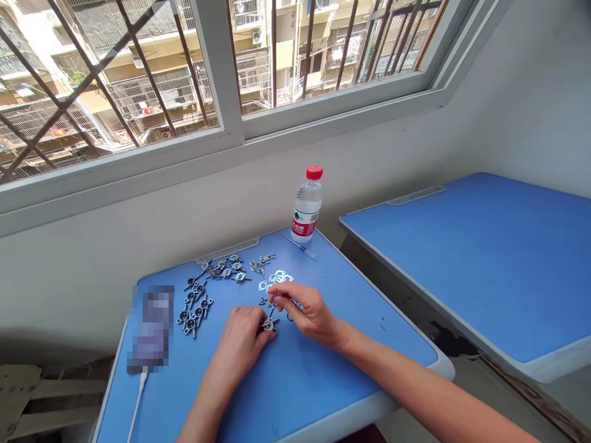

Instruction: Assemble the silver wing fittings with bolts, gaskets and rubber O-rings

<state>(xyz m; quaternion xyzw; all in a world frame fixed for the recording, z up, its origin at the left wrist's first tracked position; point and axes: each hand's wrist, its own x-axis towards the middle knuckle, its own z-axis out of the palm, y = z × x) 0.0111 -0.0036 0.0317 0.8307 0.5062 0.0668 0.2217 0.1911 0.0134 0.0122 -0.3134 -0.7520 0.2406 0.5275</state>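
On the blue desk (314, 394), my left hand (241, 337) pinches a small metal flanged part (269, 325) between thumb and fingers. My right hand (310, 311) is closed on a small screwdriver (272, 312), its thin shaft pointing down at that part; the fingers hide most of the handle. Just beyond my right fingers lie thin flat metal gaskets (263, 285). Tiny dark screws (263, 301) are beside the fingertips. A dark ring (290, 317) shows partly under my right hand.
Metal parts with black centres (198, 312) lie left of my hands, with more metal parts (237, 266) behind. A water bottle (306, 212) stands at the back near a slim pen-like tool (302, 248). A blurred-out phone-like object (152, 329) with a white cable (137, 403) lies left.
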